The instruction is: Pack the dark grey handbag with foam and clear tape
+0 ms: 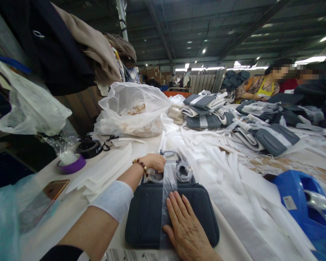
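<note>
A dark grey padded case [143, 214] lies flat on the table before me. A translucent whitish strip [169, 177] runs lengthwise over its middle and up past its far edge. My right hand [186, 226] rests flat on the case and partly on the strip, fingers stretched out. At the far edge, my left hand [156, 163] is closed beside the upper end of the strip; what its fingers grip is hidden. Plastic-wrapped rolled parts [184, 172] and a grey cord loop [176, 153] sit just beyond the case.
Several strapped grey bundles [203, 121] are piled at the back right. A blue tape dispenser [301, 195] stands at right. White sheets [108, 170], a purple tape roll [72, 165], a phone [54, 190] and a large plastic bag [136, 112] lie left. Co-workers are at far right.
</note>
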The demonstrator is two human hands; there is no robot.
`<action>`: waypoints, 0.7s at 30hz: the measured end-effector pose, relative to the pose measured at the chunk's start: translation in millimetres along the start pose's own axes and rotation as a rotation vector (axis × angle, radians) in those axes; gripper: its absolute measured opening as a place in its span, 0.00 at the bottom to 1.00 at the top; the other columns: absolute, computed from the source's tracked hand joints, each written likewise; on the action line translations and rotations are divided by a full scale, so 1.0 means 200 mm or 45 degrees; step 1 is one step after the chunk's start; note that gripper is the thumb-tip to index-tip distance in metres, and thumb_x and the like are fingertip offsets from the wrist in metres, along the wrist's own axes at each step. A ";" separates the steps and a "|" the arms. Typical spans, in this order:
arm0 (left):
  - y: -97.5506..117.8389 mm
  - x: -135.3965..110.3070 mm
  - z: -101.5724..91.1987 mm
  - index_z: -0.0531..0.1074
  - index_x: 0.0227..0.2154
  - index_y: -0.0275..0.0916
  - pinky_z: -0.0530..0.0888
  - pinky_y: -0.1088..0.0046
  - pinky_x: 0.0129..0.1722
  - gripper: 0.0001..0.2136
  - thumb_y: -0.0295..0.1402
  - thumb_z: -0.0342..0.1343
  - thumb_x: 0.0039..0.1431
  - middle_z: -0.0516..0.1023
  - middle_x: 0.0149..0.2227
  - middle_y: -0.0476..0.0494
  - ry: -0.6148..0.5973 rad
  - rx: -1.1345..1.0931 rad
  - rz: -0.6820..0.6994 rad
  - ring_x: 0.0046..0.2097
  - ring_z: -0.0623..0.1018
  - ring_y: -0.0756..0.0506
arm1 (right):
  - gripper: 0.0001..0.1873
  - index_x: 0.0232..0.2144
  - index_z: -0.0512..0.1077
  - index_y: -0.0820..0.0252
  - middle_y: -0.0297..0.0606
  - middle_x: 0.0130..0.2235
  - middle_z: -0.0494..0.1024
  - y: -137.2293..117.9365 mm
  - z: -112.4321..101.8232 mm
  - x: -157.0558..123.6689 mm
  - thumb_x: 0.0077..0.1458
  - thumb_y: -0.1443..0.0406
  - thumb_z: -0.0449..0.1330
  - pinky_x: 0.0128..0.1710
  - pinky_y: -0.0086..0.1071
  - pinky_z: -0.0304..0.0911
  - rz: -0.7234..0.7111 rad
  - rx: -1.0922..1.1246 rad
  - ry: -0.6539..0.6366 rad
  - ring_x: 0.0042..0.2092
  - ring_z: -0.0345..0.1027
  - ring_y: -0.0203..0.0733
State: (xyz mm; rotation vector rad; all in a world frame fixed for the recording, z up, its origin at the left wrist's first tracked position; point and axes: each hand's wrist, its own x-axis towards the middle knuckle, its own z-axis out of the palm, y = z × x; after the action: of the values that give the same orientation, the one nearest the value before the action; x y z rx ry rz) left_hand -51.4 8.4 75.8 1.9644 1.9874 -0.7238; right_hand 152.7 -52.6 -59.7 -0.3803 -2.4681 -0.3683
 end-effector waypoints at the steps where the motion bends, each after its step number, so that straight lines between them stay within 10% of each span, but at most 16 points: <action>1: 0.00 0.00 -0.02 0.71 0.38 0.34 0.76 0.64 0.40 0.08 0.34 0.55 0.61 0.75 0.40 0.44 -0.034 -0.003 0.022 0.40 0.76 0.46 | 0.28 0.54 0.66 0.71 0.50 0.58 0.67 0.00 0.00 0.00 0.61 0.53 0.51 0.60 0.40 0.45 0.002 0.000 -0.004 0.60 0.58 0.50; 10: -0.06 0.06 -0.03 0.72 0.37 0.34 0.75 0.65 0.39 0.09 0.36 0.58 0.59 0.75 0.38 0.45 -0.038 -0.041 0.024 0.39 0.76 0.46 | 0.28 0.56 0.65 0.70 0.49 0.58 0.67 0.00 0.01 -0.01 0.61 0.54 0.52 0.60 0.40 0.47 0.004 0.001 -0.039 0.60 0.56 0.50; 21: 0.01 -0.03 0.19 0.71 0.41 0.34 0.74 0.61 0.44 0.09 0.33 0.53 0.62 0.74 0.43 0.42 0.456 -0.066 -0.117 0.44 0.75 0.45 | 0.28 0.56 0.64 0.70 0.49 0.59 0.65 -0.01 0.02 -0.01 0.62 0.54 0.51 0.59 0.41 0.51 0.026 0.033 -0.017 0.61 0.56 0.50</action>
State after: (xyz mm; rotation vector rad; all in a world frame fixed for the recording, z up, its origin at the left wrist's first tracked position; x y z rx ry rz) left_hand -54.8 -16.0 45.8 2.1019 2.2829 -0.3507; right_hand 152.3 -52.6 -64.3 -0.3985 -2.4778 -0.3257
